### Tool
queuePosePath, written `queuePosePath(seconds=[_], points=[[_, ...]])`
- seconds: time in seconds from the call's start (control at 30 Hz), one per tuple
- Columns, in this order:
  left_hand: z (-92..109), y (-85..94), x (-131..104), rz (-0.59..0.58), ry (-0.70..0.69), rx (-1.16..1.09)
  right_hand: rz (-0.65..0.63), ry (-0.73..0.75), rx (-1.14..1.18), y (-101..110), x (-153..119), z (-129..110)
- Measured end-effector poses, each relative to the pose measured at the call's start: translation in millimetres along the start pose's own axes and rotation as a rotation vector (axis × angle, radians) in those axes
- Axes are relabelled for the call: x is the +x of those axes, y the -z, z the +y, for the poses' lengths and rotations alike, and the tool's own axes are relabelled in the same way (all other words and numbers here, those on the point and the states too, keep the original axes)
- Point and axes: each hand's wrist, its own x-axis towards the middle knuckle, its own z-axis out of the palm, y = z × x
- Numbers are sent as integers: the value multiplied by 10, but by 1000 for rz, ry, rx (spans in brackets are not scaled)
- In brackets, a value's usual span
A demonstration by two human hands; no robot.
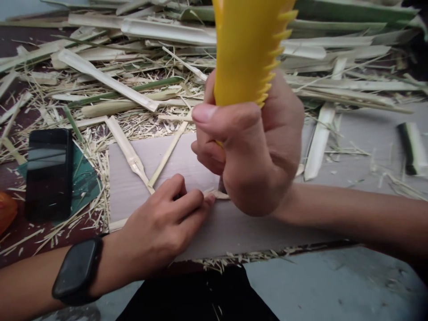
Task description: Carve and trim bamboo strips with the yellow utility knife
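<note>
My right hand (254, 151) is raised near the camera, its fingers wrapped round a yellow handle (245, 53) with a row of teeth along its right side. What lies at the handle's lower end is mostly hidden behind the hand; a small dark part shows below. Lower left, my left hand (167, 220) rests on a pale board (247, 234), fingers bent and pressing on a thin pale strip (219, 195). Just beyond it, two more narrow strips (125, 147) meet in a V.
A black phone (49, 174) lies on a green sheet (83, 183) at the left, beside an orange object (6, 211). Split stalks (107, 80) and shavings are heaped across the back. A short green-edged piece (413, 147) lies at the right.
</note>
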Motion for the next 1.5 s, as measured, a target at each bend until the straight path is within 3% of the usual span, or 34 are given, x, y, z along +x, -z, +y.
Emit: queuePosePath(seconds=[0.5,0.7,0.8,1.17,1.5], points=[[15,12,-2,-11,11,-3,4,8,76,-93,8,37],[-3,-23,-21,2,9,-9,-84,-2,77,-41,75,109],[-9,-18,-7,12,-1,5,-71,1,67,-22,83,112],[6,21,3,-34,12,-22,-108,-116,145,-23,27,131],[-4,17,19,-16,3,-3,-136,-54,77,-5,45,155]])
